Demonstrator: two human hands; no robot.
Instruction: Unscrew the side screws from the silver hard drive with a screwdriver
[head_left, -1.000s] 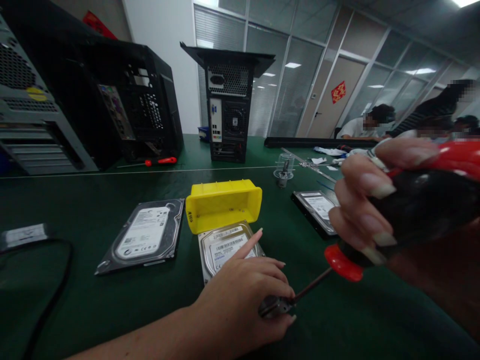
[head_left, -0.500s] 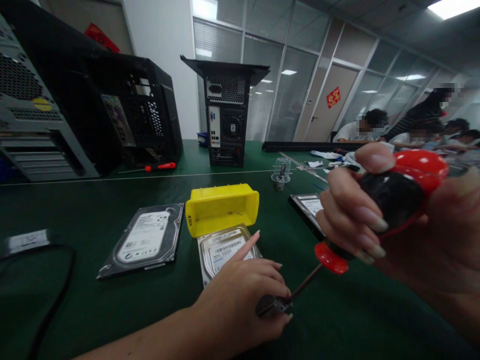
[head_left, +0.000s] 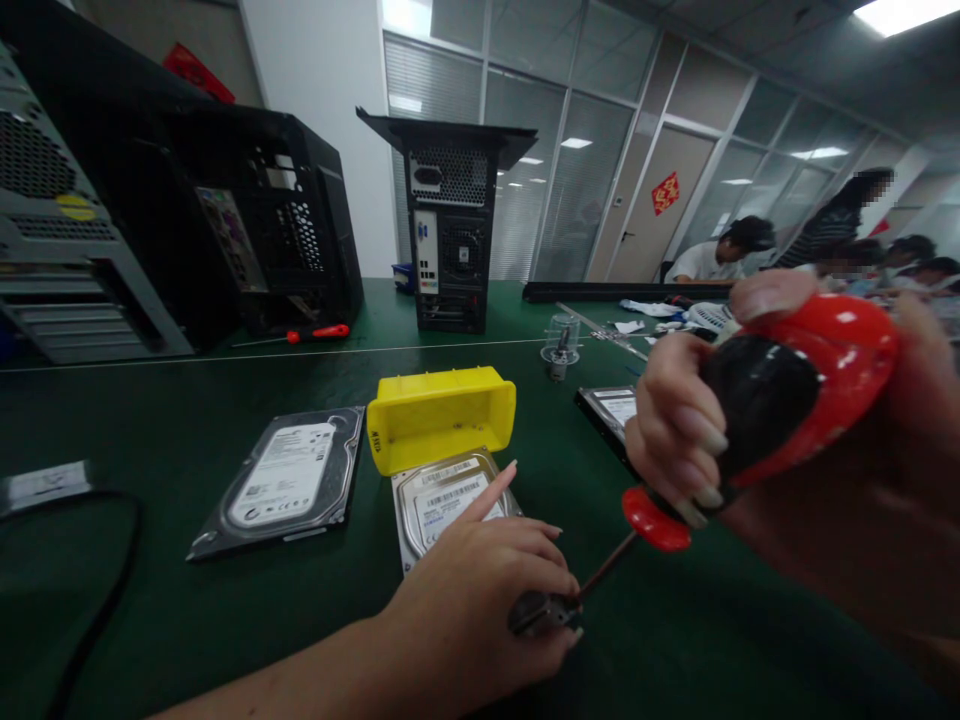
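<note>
My right hand (head_left: 690, 410) is wrapped round the red and black handle of a screwdriver (head_left: 780, 400). Its thin shaft slants down to the left, and the tip meets a small dark metal part (head_left: 536, 612). That part is pinched between the thumb and fingers of my left hand (head_left: 495, 580), so much of it is hidden. My left index finger stretches out over a silver hard drive (head_left: 439, 500). Just behind this drive a yellow plastic bin (head_left: 442, 430) lies on its side, with a few tiny screws inside.
Another hard drive (head_left: 289, 475) lies to the left, and a third drive (head_left: 607, 415) is partly behind my right hand. A black cable (head_left: 112, 600) runs along the left. Computer cases (head_left: 450, 230), a red screwdriver (head_left: 319, 333) and a clear plastic spindle (head_left: 562, 345) stand or lie farther back.
The screwdriver handle has turned a little in my right hand, and those fingers have shifted slightly left. My left hand keeps the metal part in nearly the same place.
</note>
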